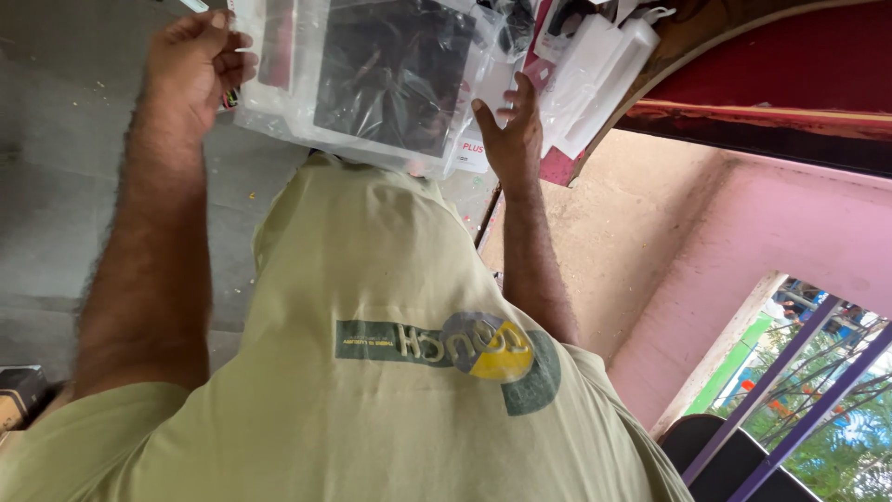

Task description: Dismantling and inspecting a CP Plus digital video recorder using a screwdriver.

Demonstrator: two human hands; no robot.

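Pale olive-green short-sleeved T-shirt, dark green band with a grey and yellow round print at lower centre, hairy bare forearms

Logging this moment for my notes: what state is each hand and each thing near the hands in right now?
left hand: raised, fingers curled on the edge of the clear plastic packet.
right hand: raised, palm open against the packet's other side.
clear plastic packet: held up between both hands, dark flat item inside, wrapper crinkled.
white plastic packaging: beside the right hand; whether anything touches it is unclear.
shirt: pale green, worn.
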